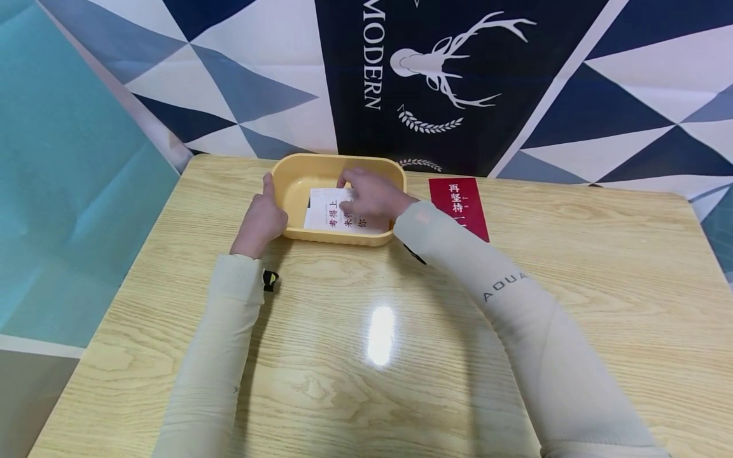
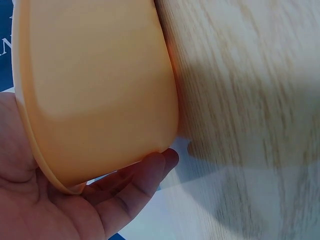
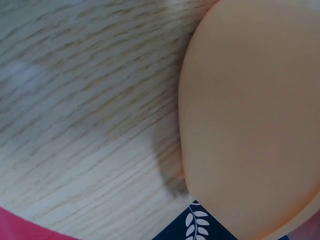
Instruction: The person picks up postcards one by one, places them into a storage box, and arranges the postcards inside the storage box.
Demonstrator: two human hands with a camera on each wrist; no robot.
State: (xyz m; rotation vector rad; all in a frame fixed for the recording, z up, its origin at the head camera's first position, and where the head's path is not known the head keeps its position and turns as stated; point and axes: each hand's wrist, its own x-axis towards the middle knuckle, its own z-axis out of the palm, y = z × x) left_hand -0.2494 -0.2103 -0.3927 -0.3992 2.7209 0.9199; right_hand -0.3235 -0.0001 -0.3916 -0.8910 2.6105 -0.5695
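A white card (image 1: 332, 213) with red characters printed on it lay inside a yellow tub (image 1: 298, 181), tilted against the near wall so that its lower edge sat by the tub's near rim. The right hand (image 1: 372, 194) rested on top of the card inside the tub, palm down, its fingers (image 1: 350, 178) loosely bent over the paper and touching it; whether they pinched the card or only pressed on it could not be told from the head view. The right wrist view showed only the tub's smooth outer wall, the wood grain beside it and a strip of red at the bottom left corner, with no fingers in sight.

The left hand (image 1: 260, 219) held the tub from outside at its left end, the thumb standing up along the rim. In the left wrist view the palm (image 2: 30, 200) lay against the tub's rim and the fingers (image 2: 140, 185) curled under and around its outer wall, so this hand gripped the tub.

The tub sat on a light wood-grain counter (image 1: 572, 305), close to the far edge and a little left of its middle. Just to the right of the tub, near the same far edge, a red card (image 1: 458, 203) with white characters lay flat on the counter, partly covered by the right sleeve (image 1: 515, 299). Both arms wore pale cream sleeves. Behind the counter hung a cloth (image 1: 446, 76) in navy, grey and white triangles bearing a white stag's head.
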